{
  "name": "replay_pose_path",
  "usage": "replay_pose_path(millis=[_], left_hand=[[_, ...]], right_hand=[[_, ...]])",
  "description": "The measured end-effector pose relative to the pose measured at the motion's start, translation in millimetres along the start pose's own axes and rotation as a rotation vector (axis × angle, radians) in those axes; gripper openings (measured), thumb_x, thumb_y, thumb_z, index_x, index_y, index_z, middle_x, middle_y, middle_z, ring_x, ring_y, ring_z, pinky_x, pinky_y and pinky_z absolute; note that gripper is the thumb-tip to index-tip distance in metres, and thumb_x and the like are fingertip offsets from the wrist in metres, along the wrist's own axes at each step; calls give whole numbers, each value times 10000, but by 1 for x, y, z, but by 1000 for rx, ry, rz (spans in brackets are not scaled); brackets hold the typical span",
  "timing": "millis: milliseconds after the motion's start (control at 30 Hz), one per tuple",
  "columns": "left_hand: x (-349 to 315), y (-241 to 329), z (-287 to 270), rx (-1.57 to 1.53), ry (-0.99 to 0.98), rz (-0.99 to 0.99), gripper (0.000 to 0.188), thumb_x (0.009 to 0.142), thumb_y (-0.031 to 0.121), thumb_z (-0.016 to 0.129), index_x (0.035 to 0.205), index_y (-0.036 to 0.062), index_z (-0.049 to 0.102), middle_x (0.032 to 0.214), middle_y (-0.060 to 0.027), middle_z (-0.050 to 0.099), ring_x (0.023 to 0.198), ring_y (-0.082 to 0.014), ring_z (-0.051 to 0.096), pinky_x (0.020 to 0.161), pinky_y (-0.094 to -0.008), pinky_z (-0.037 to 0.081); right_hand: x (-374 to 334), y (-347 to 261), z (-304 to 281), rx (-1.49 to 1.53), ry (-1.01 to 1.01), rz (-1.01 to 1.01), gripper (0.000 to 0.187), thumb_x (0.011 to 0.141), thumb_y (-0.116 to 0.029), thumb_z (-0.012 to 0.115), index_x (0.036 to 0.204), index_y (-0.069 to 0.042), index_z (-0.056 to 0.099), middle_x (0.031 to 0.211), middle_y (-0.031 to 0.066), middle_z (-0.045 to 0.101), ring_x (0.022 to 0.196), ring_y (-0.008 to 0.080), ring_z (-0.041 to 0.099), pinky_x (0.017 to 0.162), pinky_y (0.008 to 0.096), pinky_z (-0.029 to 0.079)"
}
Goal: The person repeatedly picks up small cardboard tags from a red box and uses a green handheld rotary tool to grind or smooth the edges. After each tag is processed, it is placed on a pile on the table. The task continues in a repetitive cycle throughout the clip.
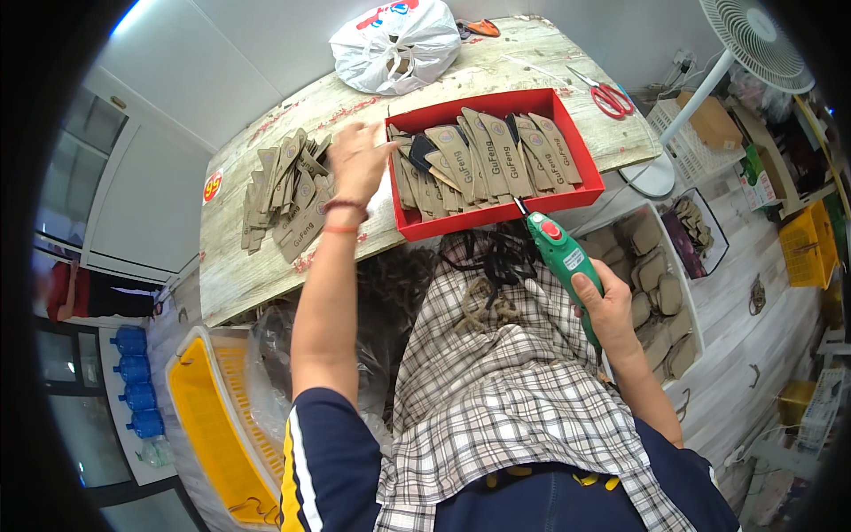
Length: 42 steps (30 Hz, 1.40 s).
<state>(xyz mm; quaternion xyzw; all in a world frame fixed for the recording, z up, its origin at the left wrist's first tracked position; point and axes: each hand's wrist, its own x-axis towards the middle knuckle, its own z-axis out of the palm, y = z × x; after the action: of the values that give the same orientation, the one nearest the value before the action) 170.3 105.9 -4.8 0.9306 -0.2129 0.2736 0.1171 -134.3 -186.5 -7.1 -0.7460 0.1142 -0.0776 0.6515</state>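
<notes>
at three o'clock, the green tool (566,253) is grasped in the right hand (612,312), its tip beside the red box (443,227); probably light, rigid, best held by its barrel. at one o'clock, the box holds tan pieces (457,163), presumably thin and pliant, best pinched edgewise. at eleven, the blurred left hand (359,164) is beside the rim; its grip cannot be told.

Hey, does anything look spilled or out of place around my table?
Yes, mildly: dark strips and tan scraps lie loose on the checked apron, and another scrap lies on the floor at right. That looks untidy beside the flat tan pieces gathered in the red box.
</notes>
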Motion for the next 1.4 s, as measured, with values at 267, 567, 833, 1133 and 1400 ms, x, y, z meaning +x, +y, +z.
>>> replay_pose_path(millis=[267,567,833,1133,1400], left_hand=[[21,80,34,-65,-122,-96,422,710,266,764,1056,74,618,1238,-155,536,1194,-336,435,1043,-494,299],[-11,100,-49,-1545,177,-616,39,855,12,668,892,5,660,866,-71,698,733,-123,639,686,-277,520],[-54,151,-60,-1925,131,-799,52,876,35,666,912,26,630,880,-100,703,731,-172,680,660,-293,569],[-77,184,-38,-1914,29,-915,62,875,58,675,916,24,643,838,-76,705,686,-133,668,614,-253,543],[-87,183,-36,-1850,-65,-880,47,882,37,656,918,10,643,869,-95,707,722,-160,679,659,-284,559]], right_hand=[[-1,0,0,-20,26,4,430,908,-372,656,1115,5,624,676,-20,537,558,50,479,502,225,401],[9,-18,12,-30,23,-149,421,910,-345,662,1138,6,618,696,-13,564,582,40,457,517,225,386],[3,-26,16,-26,33,-102,423,904,-336,675,1147,4,616,697,-27,561,592,33,451,521,219,383],[-6,-11,5,-19,55,-63,424,903,-355,673,1115,8,621,697,-18,560,575,36,449,516,213,387],[-5,-12,6,-13,58,-62,439,907,-375,662,1117,9,623,683,-20,543,563,42,459,507,219,394]])
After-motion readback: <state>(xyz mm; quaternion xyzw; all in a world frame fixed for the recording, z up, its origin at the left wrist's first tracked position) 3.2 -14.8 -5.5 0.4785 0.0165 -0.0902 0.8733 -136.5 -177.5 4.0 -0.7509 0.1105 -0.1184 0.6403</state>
